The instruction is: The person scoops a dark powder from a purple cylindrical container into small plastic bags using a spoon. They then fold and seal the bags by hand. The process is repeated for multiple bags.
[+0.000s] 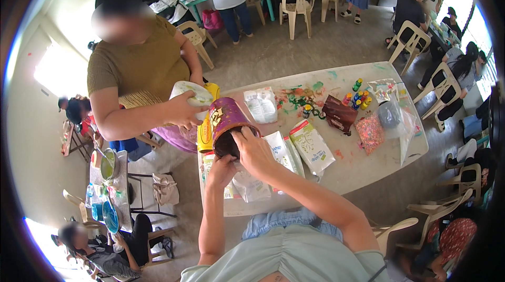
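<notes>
A tilted purple canister (230,115) is observed above the tabletop (347,169) near its left edge, dark matter (225,144) in its mouth; left-hand (222,170) fingers are bent at the rim, right-hand (253,150) fingers inserted, and their grip cannot be determined. The left edge is obstructed by a yellow can (204,138) and a co-worker's hand (185,109) around a white container (192,93). White pouches (312,148) are found toward the near edge, a pink-filled bag (369,134) toward the right.

Blue lettering on white-green packet (312,149); print on yellow container (204,140); perhaps letters on purple canister (227,120).
</notes>
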Demonstrator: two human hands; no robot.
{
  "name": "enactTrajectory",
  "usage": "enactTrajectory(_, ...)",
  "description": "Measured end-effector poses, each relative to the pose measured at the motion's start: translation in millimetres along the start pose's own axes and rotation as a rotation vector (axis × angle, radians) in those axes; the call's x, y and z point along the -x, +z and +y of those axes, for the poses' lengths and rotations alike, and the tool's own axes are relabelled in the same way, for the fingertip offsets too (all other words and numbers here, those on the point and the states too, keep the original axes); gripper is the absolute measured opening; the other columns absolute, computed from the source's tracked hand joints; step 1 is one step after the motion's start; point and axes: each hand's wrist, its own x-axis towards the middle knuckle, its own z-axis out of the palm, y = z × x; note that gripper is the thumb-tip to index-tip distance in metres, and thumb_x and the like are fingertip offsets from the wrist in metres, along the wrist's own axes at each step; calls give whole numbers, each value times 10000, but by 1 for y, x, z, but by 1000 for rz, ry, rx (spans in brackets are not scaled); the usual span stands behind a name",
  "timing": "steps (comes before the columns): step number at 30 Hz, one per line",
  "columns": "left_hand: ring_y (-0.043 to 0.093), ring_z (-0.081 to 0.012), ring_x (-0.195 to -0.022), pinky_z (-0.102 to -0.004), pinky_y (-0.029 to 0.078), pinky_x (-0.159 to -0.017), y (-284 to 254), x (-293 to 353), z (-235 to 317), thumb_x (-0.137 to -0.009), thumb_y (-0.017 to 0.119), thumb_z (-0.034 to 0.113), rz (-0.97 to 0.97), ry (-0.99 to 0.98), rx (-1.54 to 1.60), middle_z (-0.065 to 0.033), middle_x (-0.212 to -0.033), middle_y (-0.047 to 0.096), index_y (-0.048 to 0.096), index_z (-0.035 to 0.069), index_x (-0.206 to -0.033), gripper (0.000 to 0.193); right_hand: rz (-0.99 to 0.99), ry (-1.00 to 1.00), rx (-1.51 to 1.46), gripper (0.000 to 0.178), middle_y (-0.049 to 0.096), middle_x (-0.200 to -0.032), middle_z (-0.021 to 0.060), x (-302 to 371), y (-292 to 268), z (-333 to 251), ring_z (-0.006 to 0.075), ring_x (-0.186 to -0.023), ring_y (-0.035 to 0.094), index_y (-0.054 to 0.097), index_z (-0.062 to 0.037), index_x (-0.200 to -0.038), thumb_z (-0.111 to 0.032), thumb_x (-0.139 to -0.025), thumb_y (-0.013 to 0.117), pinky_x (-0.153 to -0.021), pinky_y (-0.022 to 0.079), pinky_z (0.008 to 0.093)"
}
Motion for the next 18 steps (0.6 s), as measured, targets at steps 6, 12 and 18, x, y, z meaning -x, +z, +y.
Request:
enactTrajectory(6,512,-281,-1021,-435,443,-869,-7,-4,-2,-773,361,-67,-26,-21,24,-160,-1142,476,370,9,-1200,434,-143,104,125,335,488,-890,174,8,2,2,312,-654,568,509,29,-1027,-9,-694,507,-531,467,382)
enactTrajectory(12,522,-277,-1004,-454,459,-842,-1,-7,-2,-780,364,-69,4,1,14,-152,-1133,478,365,6,-1188,415,-22,9,93,356,464,-889,171,1,-13,-9,303,-679,568,491,37,-1051,-2,-697,509,-532,472,377)
enactTrajectory(18,530,-275,-986,-445,476,-818,1,-4,-1,-788,367,-62,-12,2,18,-146,-1115,482,370,20,-1189,409,-113,51,147,378,455,-896,159,3,-8,10,308,-679,568,489,29,-1070,1,-694,522,-534,471,381)
